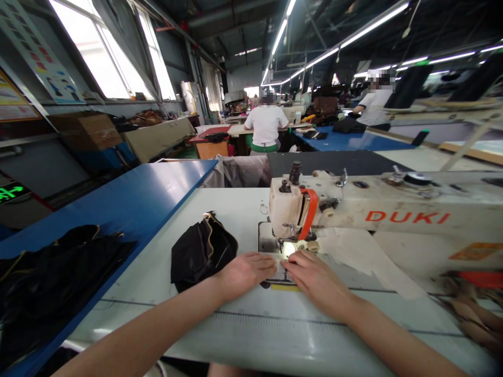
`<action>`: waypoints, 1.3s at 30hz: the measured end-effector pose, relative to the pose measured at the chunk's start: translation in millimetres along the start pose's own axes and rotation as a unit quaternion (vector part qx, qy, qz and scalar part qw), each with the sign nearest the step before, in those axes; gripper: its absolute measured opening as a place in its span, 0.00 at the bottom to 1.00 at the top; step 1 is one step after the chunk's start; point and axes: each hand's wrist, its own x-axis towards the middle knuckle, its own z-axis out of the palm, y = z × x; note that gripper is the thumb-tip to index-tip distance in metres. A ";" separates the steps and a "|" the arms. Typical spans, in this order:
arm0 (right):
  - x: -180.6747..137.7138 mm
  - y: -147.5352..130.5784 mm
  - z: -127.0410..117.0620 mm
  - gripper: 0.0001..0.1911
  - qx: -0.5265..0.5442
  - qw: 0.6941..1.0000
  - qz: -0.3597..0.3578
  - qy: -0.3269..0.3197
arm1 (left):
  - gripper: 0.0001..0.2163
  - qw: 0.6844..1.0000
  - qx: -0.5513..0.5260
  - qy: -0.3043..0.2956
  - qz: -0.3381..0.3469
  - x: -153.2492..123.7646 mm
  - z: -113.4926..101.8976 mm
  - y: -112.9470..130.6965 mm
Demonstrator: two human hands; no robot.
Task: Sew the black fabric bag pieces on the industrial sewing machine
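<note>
Both hands are at the needle area of a white sewing machine [288,209], where a small lamp glows. My left hand [247,272] lies flat left of the needle, fingers stretched over the machine plate and a pale edge of material. To the right, my right hand [314,277] has its fingers bent together, the tips down close to the needle. What is under those fingertips is hidden. A black fabric pouch [192,254] with a gold zipper stands beside my left hand. Pale sheet material [365,256] lies under the machine arm, behind my right hand.
A blue table [157,180] adjoins on the left, with a heap of black fabric [51,283] on it. Brown material [471,314] lies at the right edge. Ahead, a person in a white shirt [266,125] sits at another machine; a second person [377,104] is farther right.
</note>
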 end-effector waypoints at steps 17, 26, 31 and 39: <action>6.3 13.7 7.8 0.12 -0.021 0.999 0.030 0.028 | 0.16 0.995 -0.096 0.014 -0.022 18.5 1.5 -20.9; 5.9 13.9 7.8 0.13 -0.021 0.999 0.038 0.024 | 0.17 0.992 -0.124 0.033 -0.013 18.7 7.5 -29.8; 5.8 13.8 7.6 0.12 -0.027 0.999 0.036 0.026 | 0.17 0.993 -0.107 0.040 -0.012 17.6 10.7 -30.0; 6.2 12.8 5.9 0.10 -0.032 0.999 0.034 0.017 | 0.17 0.993 -0.110 0.030 -0.017 19.2 8.1 -28.8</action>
